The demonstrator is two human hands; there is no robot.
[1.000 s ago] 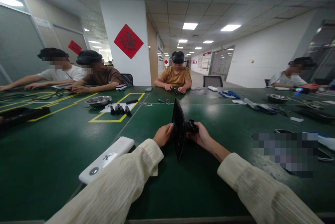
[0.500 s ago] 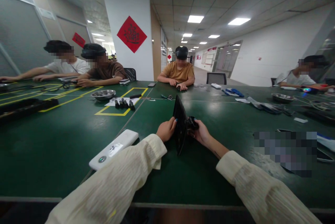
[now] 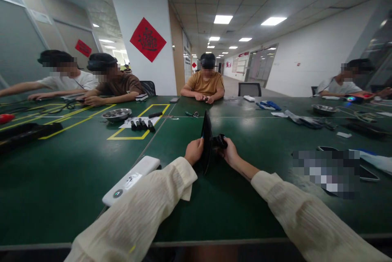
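Upright between my hands stands a thin, dark flat panel (image 3: 207,143), seen almost edge-on. My left hand (image 3: 194,151) grips its left side, fingers pressed against it. On the panel's right side is a black bracket-like part (image 3: 219,141), and my right hand (image 3: 231,153) is closed around it. The panel's exact kind cannot be made out, and the fingertips of my right hand are partly hidden behind the part. A white power bank (image 3: 131,180) with a small lit display lies beside my left sleeve.
Left of centre are a metal bowl (image 3: 117,115) and several small black cylindrical pieces (image 3: 142,125) inside a yellow taped outline. A co-worker (image 3: 206,82) sits opposite; others sit left and right. To the right lie a phone (image 3: 369,173) and a grey cloth-like bundle (image 3: 303,119).
The panel appears turned slightly more edge-on, and both hands keep their hold. My view has shifted a little. The co-worker opposite has brought their hands closer together.
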